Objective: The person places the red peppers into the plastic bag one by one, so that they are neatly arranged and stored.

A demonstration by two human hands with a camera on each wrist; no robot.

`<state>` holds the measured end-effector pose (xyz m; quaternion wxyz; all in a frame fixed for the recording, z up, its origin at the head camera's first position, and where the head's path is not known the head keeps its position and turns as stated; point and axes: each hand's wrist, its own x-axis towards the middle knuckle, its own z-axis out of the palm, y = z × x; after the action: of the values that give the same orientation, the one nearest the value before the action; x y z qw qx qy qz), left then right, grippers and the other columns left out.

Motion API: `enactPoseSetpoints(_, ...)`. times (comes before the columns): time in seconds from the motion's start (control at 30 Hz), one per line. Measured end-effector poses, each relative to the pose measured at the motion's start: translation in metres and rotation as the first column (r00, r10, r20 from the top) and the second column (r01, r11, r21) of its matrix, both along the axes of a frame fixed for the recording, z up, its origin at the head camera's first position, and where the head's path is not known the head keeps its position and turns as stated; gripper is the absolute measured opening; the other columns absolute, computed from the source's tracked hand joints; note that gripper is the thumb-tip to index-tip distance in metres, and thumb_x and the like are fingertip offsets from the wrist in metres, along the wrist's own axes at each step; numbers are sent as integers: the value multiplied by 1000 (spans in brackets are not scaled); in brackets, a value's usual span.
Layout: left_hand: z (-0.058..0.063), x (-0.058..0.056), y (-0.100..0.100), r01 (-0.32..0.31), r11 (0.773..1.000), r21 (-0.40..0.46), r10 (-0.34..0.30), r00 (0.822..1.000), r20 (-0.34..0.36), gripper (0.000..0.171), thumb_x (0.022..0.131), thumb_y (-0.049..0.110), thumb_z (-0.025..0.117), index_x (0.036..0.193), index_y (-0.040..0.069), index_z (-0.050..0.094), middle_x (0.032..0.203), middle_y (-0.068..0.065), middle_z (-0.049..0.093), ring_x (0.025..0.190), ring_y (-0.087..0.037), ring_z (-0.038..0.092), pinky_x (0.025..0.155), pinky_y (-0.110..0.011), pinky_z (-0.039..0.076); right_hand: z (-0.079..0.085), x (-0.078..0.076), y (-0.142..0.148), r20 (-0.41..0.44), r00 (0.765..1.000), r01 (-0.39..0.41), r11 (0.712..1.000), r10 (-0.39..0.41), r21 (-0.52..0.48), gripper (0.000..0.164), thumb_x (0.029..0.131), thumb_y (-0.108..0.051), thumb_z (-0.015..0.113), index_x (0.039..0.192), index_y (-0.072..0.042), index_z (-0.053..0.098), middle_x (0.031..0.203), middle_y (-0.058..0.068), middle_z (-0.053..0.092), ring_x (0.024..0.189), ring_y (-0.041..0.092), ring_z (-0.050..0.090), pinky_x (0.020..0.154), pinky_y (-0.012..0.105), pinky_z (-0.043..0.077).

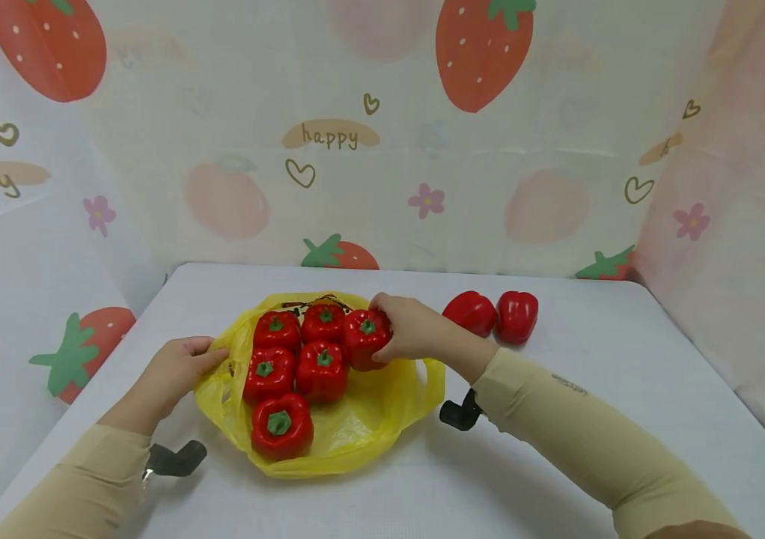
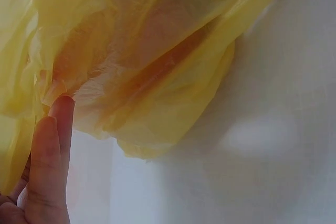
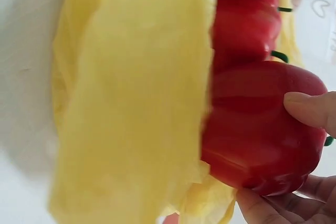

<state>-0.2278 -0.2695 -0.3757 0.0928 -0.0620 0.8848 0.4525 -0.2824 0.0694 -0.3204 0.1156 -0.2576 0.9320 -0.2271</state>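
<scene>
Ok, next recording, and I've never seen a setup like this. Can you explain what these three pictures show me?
There is no robot here: a person works with two bare hands. The wide picture comes from a head camera looking forward and down; the other two come from a camera on each wrist. On the white table lies an open yellow bag with five red peppers in it. The left hand holds the bag's edge. The right hand grips a sixth pepper beside them, at the bag's opening. Two more peppers lie outside, beyond the right forearm.
</scene>
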Motion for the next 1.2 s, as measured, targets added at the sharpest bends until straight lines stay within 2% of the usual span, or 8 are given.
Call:
enactPoseSetpoints(0.23,-2,1,0,1,1000,5,-1,1000,4,56,91,45,48,126,1,51,107,-11,61,88,-19,55,77,-30,50,0,-1,-5,-17,999,42,999,-42,31,63,67,-26,81,118,-16,45,109,-1,55,100,15,50,77,29,51)
enactPoseSetpoints(0.5,-4,0,-3,-11,1000,-8,11,1000,19,57,90,47,49,126,3,52,106,-10,62,87,-20,56,76,-30,50,9,6,-7,-59,998,-9,999,11,43,64,65,-25,83,117,-15,47,109,-2,51,101,14,47,75,29,51)
enactPoseSetpoints(0.87,-5,0,-6,-12,1000,-5,12,1000,11,56,90,47,49,125,3,52,106,-10,62,88,-20,55,77,-30,50,14,10,-5,78,997,-34,995,27,94,61,65,-21,82,113,-17,46,104,-3,56,97,14,52,71,27,52)
enactPoseSetpoints(1.0,-5,0,-6,-12,1000,-8,12,1000,11,56,90,47,49,125,3,52,106,-11,62,88,-21,55,76,-29,50,18,12,0,64,996,-62,993,56,97,61,65,-21,82,114,-17,46,105,-4,55,98,14,50,71,27,52)
enactPoseSetpoints(1.2,-4,0,-7,-13,1000,-16,14,1000,13,56,90,47,49,125,3,52,107,-11,61,89,-21,55,76,-30,50,31,20,7,36,993,-117,990,115,73,61,64,-21,83,114,-17,48,105,-5,54,99,13,49,71,27,52)
